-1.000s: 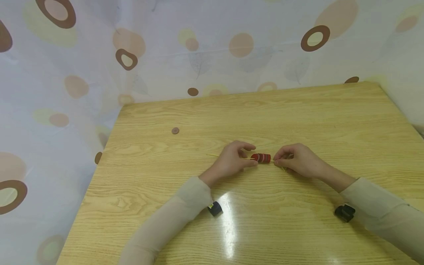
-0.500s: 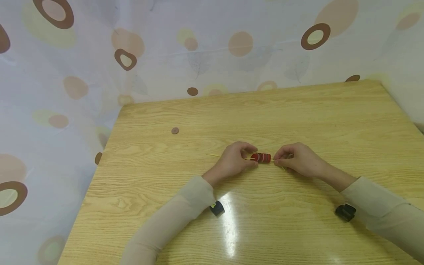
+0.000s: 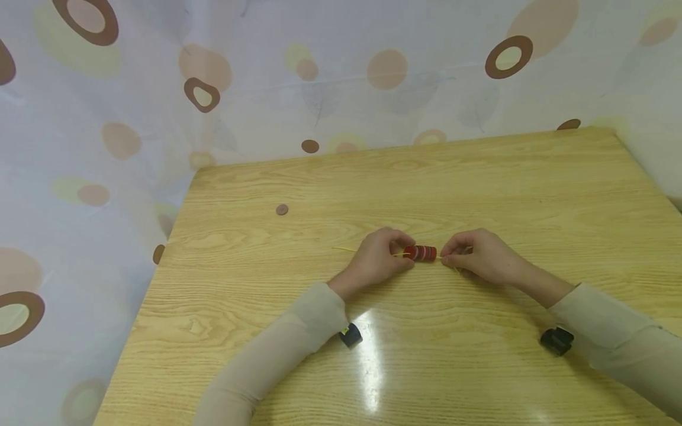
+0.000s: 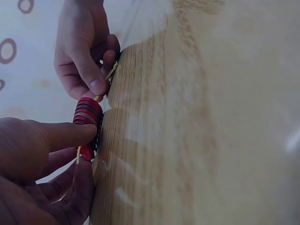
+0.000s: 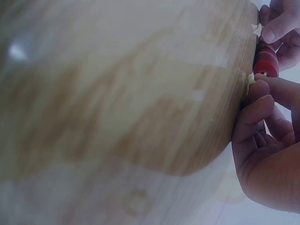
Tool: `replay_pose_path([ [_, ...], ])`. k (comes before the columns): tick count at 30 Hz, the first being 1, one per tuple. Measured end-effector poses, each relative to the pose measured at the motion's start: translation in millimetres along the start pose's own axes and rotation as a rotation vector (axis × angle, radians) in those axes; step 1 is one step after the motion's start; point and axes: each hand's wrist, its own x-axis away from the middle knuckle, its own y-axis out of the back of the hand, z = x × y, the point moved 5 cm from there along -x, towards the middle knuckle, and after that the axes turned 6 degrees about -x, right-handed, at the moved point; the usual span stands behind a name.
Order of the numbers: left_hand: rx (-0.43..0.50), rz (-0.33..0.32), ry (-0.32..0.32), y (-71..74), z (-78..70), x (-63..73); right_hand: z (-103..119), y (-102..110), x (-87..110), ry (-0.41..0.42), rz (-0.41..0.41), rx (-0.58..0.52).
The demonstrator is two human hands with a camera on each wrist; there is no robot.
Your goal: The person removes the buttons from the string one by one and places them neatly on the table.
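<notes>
Red, brown and pale round discs that look like buttons (image 3: 424,254) are threaded face to face on a yellow string (image 3: 343,249), forming a short roll over the table. My left hand (image 3: 375,258) holds the roll's left end between thumb and fingers; in the left wrist view the thumb lies across the discs (image 4: 88,110). At the other end my right hand (image 3: 483,258) pinches the string between thumb and forefinger, close beside the last disc. A short knotted-looking bit of string (image 5: 250,80) shows at those fingertips in the right wrist view. The string's left tail runs out behind my left hand.
One loose brown button (image 3: 282,209) lies flat at the table's left back. The wooden table (image 3: 479,189) meets a patterned curtain (image 3: 341,71) behind and at the left. Black devices (image 3: 350,335) are worn under both wrists.
My left fingers have come in closer around the left end of the roll and the hand has shifted slightly right. The right hand keeps nearly the same place on the string.
</notes>
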Motion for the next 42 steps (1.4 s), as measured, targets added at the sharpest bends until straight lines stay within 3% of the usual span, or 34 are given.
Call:
replay_pose_path([
  [18, 0.029, 0.014, 0.019, 0.2, 0.8, -2.9, -0.2, 1.1, -2.1, 0.008, 0.005, 0.001],
  [37, 0.181, 0.014, 0.08, 5.5, 2.8, 1.1, -2.6, 1.6, -4.2, 0.003, -0.002, 0.006],
  [42, 0.209, 0.01, 0.069, 6.2, 6.8, 1.4, -1.9, 1.1, -4.6, 0.013, 0.001, 0.004],
])
